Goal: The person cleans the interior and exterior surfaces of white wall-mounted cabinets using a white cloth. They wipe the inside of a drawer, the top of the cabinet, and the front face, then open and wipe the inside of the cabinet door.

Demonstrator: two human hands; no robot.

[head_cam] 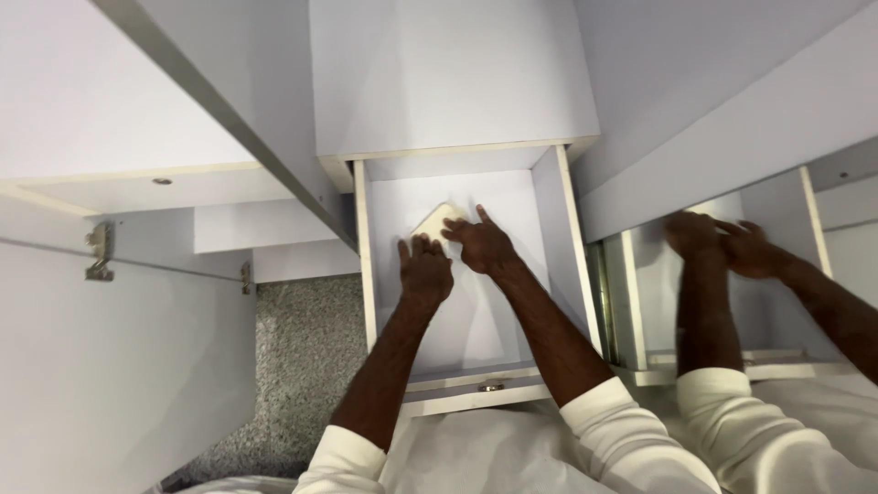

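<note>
Open drawer (549, 265), white inside. Cream pad (437, 222) lies flat on drawer floor, rear left. Left hand (425, 270) palm down, fingers together, touching pad's near edge. Right hand (482, 244) presses pad's right side, forefinger extended (mirror (732, 183) at right repeats both hands).

Cream pad (437, 222): only one corner shows; the near part is covered by the left hand (425, 273) and right hand (482, 245).
Drawer (549, 229): near front edge partly hidden behind both forearms.
White sleeves (631, 439): cut off at the near edge.
Mirror panel (732, 302), right: reflected arms cut by the right edge.
Cabinet door (110, 366), left: cut by the left edge.
</note>
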